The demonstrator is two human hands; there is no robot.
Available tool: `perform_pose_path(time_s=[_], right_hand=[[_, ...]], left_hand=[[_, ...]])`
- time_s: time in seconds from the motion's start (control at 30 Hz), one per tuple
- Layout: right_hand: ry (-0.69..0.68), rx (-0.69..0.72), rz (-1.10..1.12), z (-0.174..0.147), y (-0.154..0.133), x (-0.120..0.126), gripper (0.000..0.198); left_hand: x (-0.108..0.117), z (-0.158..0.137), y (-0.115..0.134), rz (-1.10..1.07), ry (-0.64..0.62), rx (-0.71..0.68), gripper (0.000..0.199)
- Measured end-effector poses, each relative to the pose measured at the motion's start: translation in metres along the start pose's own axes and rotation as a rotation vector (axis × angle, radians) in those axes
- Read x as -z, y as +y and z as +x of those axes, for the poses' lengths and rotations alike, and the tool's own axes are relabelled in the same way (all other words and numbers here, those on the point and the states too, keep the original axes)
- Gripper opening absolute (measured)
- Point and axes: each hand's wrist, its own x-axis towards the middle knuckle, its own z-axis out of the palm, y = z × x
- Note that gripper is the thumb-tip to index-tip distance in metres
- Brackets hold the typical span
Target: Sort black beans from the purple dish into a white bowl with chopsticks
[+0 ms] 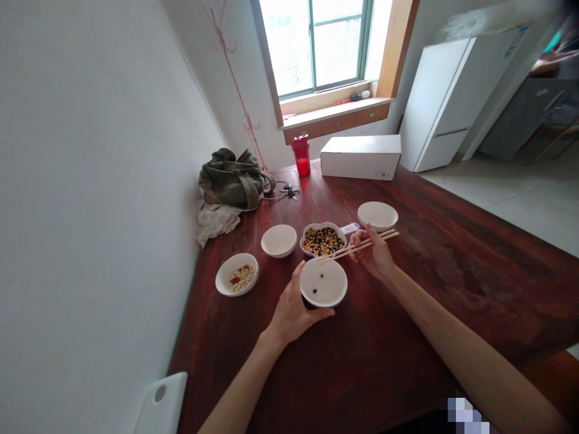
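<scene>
My left hand point(292, 310) is wrapped around the near left side of a white bowl point(330, 292), thumb and fingers against its outside. Two small black beans point(315, 291) lie inside that bowl. With my right hand point(371, 253) I grip a pair of wooden chopsticks point(362, 245), their tips over the bowl's far rim. Whether the tips pinch anything is too small to tell. Just beyond the bowl sits a light purple flower-shaped dish point(302, 244) with a handle, filled with mixed black and yellow beans point(323, 241).
White bowls stand around: one point(279, 241) left of the dish, one point(377, 215) behind my right hand, and one point(221, 280) holding pale and red pieces. Farther back are a green bag point(233, 178), keys point(289, 191), a red bottle point(301, 157) and a white box point(359, 158).
</scene>
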Motion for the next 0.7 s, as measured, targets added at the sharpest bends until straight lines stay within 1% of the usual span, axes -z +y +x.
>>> perform_pose_path(time_s=[0.13, 0.23, 0.33, 0.4, 0.53, 0.7], right_hand=[[0.020, 0.030, 0.040, 0.002, 0.000, 0.004, 0.058], [0.089, 0.091, 0.071, 0.004, 0.002, 0.008, 0.060], [0.179, 0.122, 0.033, 0.007, 0.007, 0.012, 0.060], [0.207, 0.124, -0.032, 0.009, 0.012, 0.014, 0.061], [0.185, 0.132, -0.177, 0.010, 0.019, 0.014, 0.064], [0.127, 0.163, -0.248, 0.008, 0.020, 0.012, 0.063]], left_hand=[[0.000, 0.000, 0.000, 0.008, 0.001, 0.009, 0.123], [0.000, 0.000, 0.000, 0.009, 0.000, 0.008, 0.123], [0.000, 0.000, 0.001, 0.001, -0.003, 0.001, 0.123], [0.001, 0.000, 0.001, -0.009, -0.004, -0.003, 0.122], [0.001, 0.000, 0.001, -0.016, -0.008, -0.002, 0.121], [0.001, 0.000, 0.000, -0.002, -0.011, 0.014, 0.122]])
